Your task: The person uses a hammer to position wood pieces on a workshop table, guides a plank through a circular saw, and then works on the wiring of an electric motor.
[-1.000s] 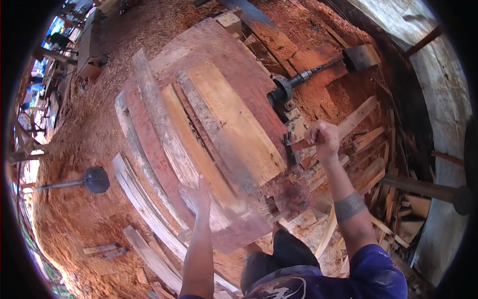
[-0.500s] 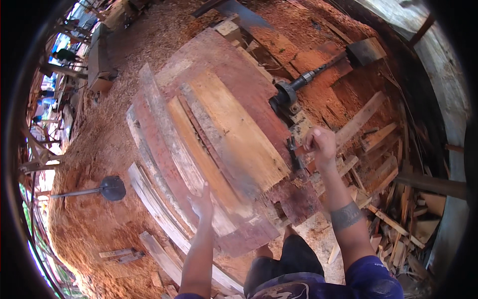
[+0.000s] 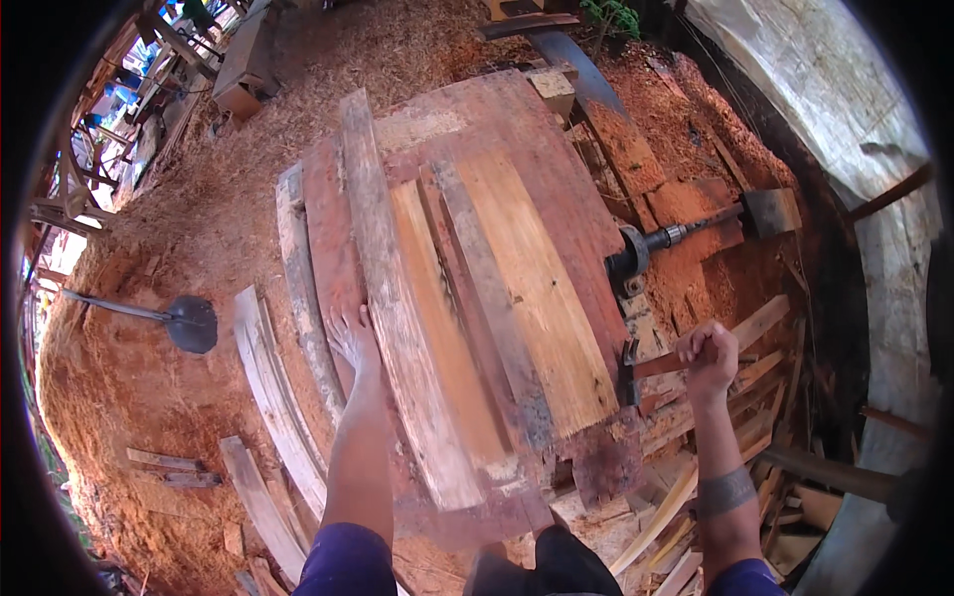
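One long-handled shovel with a dark rounded blade (image 3: 191,324) lies at nine o'clock on the sawdust, well apart from you. At half past eight, your left hand (image 3: 355,340) is spread flat, gripping nothing, on the reddish worn tabletop (image 3: 517,111), its thumb by the rough grey-white wooden board (image 3: 393,298); you can't tell whether they touch. That board runs from eleven to six o'clock. Next come an orange-tan wooden board (image 3: 442,343) and a wide yellow wooden plank (image 3: 537,288). Toward four, a dark metal head (image 3: 629,372) sits at the table edge; your right hand (image 3: 708,358), just past three, is curled closed around its reddish-brown wooden handle (image 3: 660,365).
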Motion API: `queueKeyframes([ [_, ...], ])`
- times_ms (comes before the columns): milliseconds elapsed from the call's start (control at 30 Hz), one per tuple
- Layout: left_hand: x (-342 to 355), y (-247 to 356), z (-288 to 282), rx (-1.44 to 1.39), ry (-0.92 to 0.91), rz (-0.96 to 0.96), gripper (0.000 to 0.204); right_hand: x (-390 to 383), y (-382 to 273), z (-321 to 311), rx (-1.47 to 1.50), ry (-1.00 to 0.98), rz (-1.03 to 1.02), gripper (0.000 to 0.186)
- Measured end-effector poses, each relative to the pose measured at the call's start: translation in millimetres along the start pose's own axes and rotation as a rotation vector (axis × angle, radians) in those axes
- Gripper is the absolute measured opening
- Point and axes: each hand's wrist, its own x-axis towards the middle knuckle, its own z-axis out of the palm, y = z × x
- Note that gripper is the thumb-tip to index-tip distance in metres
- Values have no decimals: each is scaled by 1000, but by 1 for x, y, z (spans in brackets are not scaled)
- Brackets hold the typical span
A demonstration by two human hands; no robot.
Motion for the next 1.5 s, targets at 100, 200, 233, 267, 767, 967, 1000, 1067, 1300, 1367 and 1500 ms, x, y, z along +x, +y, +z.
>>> queueKeyframes([
  [100,2,11,26,103,-23,43,49,47,-21,38,-92,5,17,39],
  [200,0,-18,29,225,38,117,51,106,-49,126,-79,-169,-142,40],
  [233,6,-21,26,235,44,115,51,129,-61,156,-17,-246,-219,40],
  [267,2,-17,27,248,27,116,51,148,-71,180,27,-312,-292,41],
  [767,9,1,17,275,-121,44,56,330,34,267,-24,-343,213,40],
  [967,9,10,19,223,-56,76,56,349,97,256,-576,-451,280,36],
  [1000,10,6,15,233,-51,67,56,353,106,274,-637,-454,277,38],
  [1067,11,-2,8,259,-48,58,58,361,131,314,-717,-472,269,40],
  [1300,9,9,11,219,-17,110,60,369,157,367,-838,-494,203,39],
  [1367,11,4,18,287,-41,99,59,371,152,359,-755,-497,182,40],
  [1500,14,-8,21,258,-58,83,58,320,119,346,-573,-538,146,43],
])
